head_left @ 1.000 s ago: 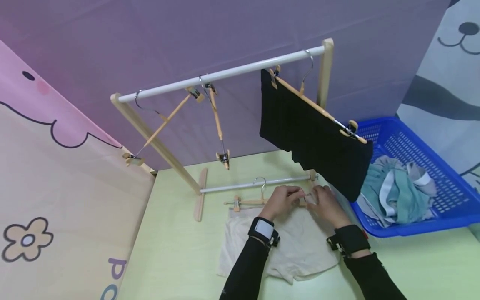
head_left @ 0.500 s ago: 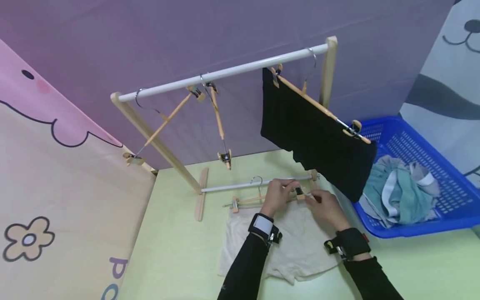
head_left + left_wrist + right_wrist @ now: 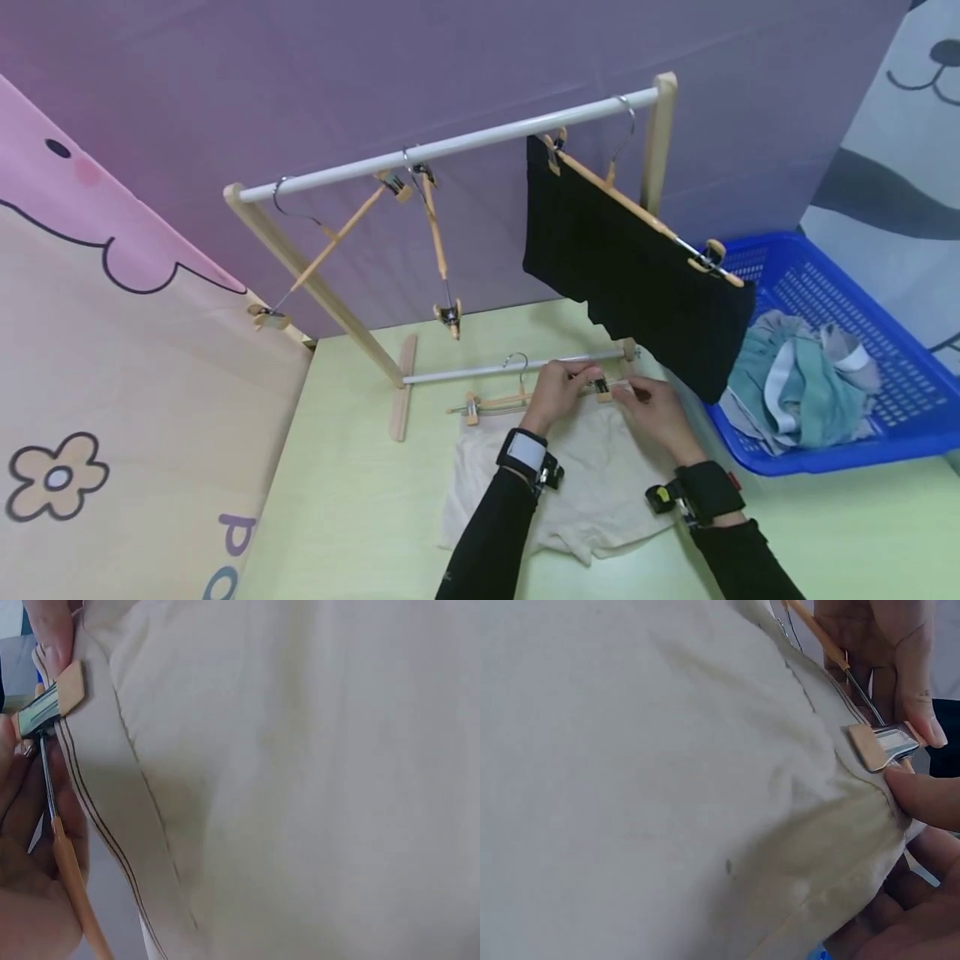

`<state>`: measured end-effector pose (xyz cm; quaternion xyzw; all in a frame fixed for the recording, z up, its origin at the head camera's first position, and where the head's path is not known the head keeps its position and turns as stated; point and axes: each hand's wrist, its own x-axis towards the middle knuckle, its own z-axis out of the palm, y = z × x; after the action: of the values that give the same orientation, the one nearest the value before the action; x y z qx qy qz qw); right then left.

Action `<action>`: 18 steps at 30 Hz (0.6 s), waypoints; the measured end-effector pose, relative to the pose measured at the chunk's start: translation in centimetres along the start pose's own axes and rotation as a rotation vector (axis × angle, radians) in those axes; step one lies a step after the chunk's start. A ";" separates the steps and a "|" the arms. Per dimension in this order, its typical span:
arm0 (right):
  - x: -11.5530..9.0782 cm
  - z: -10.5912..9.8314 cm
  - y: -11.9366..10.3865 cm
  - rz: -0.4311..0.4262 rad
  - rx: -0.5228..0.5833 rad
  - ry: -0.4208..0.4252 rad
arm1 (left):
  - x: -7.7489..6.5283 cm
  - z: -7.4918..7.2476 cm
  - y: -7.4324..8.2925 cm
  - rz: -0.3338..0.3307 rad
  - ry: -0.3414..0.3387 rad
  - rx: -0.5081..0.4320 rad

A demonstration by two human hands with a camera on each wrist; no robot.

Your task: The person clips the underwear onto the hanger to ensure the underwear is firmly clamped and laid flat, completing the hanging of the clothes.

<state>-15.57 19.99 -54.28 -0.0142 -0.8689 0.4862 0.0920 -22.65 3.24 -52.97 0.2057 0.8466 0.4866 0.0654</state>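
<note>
Cream shorts [image 3: 577, 483] lie on the pale green table, waistband toward the rack. Along the waistband runs a wooden clip hanger [image 3: 498, 403], its metal hook pointing away from me. Its left clip [image 3: 472, 409] sits on the waistband edge. My left hand [image 3: 553, 397] pinches the right clip [image 3: 868, 748], thumb at its metal back, fingers behind the hanger bar. The clip's wooden jaw lies over the waistband. Just right of it, my right hand [image 3: 658, 414] pinches the waistband corner, thumb [image 3: 926, 796] on top.
Beyond my hands stands a rack with a white top rail [image 3: 480, 142]. Two bare clip hangers [image 3: 333, 242] hang at its left, and black shorts [image 3: 630, 267] on a hanger at its right. A blue basket [image 3: 892, 400] with teal and grey clothes [image 3: 802, 383] is at the right.
The right clip has come into view on the waistband between my hands. My left hand has shifted slightly up, and my right fingers have moved a little apart from it.
</note>
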 end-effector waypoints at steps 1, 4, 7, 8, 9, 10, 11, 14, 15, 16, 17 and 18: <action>0.0 0.0 0.0 0.007 -0.004 -0.003 | 0.0 -0.1 0.0 0.013 -0.016 0.010; 0.0 0.0 0.1 0.030 -0.010 -0.003 | 0.0 -0.2 0.0 0.044 -0.077 0.033; -0.1 0.0 0.3 0.055 0.004 0.004 | 0.0 -0.1 0.0 0.043 -0.123 0.040; -0.1 0.0 0.4 0.059 0.008 0.008 | 0.0 -0.1 0.0 0.038 -0.126 0.040; -0.1 0.0 0.4 0.061 0.012 0.013 | 0.0 -0.1 -0.1 0.037 -0.123 0.042; -0.1 0.1 0.5 0.063 0.017 0.019 | -0.1 -0.1 -0.1 0.032 -0.117 0.036; 0.0 0.1 0.5 0.060 0.020 0.026 | -0.2 -0.2 -0.1 0.031 -0.109 0.023; 0.0 0.0 0.6 0.051 0.013 0.047 | -0.8 -0.7 -0.4 0.034 -0.077 -0.041; 0.0 0.0 0.6 0.047 0.010 0.056 | -1.2 -1.0 -0.6 0.039 -0.065 -0.072; 0.0 0.0 0.6 0.043 0.016 0.064 | -1.6 -1.4 -0.8 0.043 -0.053 -0.101; -0.1 0.0 0.5 0.035 0.016 0.075 | -2.0 -1.8 -1.0 0.049 -0.038 -0.122; -0.1 -0.1 0.4 0.025 0.017 0.087 | -2.5 -2.2 -1.2 0.054 -0.017 -0.136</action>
<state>-15.51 20.24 -54.57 -0.0452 -0.8596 0.4937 0.1236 -21.45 -0.07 -53.04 0.2276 0.8052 0.5427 0.0732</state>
